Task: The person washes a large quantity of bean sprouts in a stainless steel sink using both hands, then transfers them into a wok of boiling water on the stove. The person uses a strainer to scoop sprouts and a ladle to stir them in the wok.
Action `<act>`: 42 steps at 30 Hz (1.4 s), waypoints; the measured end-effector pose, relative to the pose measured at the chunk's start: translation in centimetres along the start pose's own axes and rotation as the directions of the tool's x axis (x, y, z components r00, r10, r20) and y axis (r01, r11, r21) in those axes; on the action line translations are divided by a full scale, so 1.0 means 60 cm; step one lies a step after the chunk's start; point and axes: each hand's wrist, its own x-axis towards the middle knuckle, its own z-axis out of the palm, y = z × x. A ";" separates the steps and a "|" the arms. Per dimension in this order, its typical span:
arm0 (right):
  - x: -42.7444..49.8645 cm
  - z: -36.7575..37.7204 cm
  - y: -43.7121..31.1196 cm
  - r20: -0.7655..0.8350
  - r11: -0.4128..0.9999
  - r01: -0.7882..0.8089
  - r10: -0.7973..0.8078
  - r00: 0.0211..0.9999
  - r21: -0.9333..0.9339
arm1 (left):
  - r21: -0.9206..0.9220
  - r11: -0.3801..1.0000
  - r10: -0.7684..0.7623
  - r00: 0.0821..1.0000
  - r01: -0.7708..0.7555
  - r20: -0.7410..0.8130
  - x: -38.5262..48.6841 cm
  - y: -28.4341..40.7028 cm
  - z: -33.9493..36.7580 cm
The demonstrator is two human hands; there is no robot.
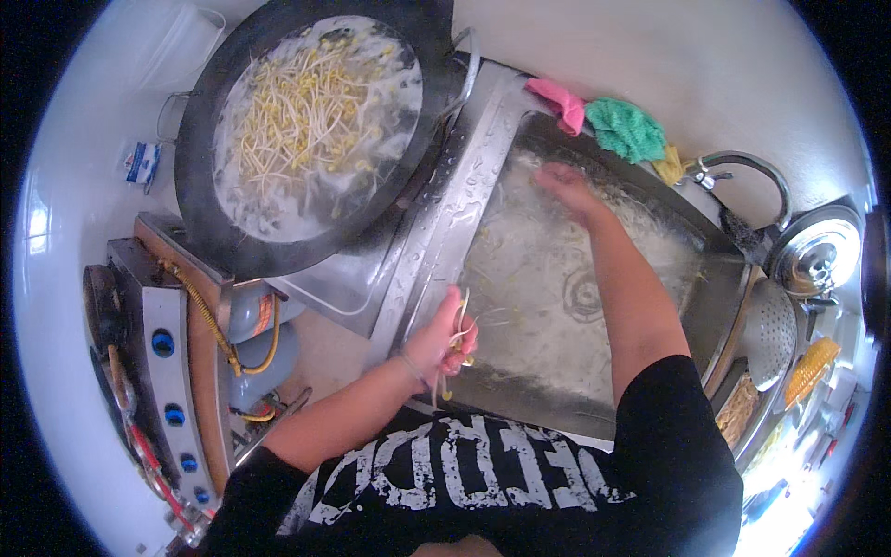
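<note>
My left hand (449,341) is closed around a few bean sprouts (465,313) at the left edge of a steel sink (529,400). Cloudy water (536,278) fills the basin, with loose sprouts floating in it. Toward the far side of the sink, my right hand (560,186) is at the water with its fingers blurred, and I cannot tell if they hold anything. To the left, a large black wok (198,174) contains a heap of yellow-headed bean sprouts (306,111) in foamy, steaming liquid.
A wet steel ledge (445,244) divides wok and sink. Pink (560,104) and green cloths (626,129) lie by the faucet (752,167). At right are a pot lid (818,254) and a perforated ladle (769,334). Gas cylinders (261,362) stand below left, beside a stove panel (167,376).
</note>
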 end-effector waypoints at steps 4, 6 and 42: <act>-0.041 0.083 -0.036 0.157 0.996 -0.043 0.031 0.987 0.072 | 0.271 0.945 0.188 0.982 -0.183 0.007 -0.073 0.050 0.021; -0.060 0.125 -0.025 0.228 0.947 -0.203 0.146 0.963 0.249 | 0.346 0.885 0.333 0.943 -0.313 0.001 -0.132 0.078 0.028; -0.299 0.166 -0.467 0.133 0.733 0.680 -0.674 0.727 -0.002 | 0.772 0.484 0.637 0.771 -0.412 0.012 -0.244 -0.103 -0.130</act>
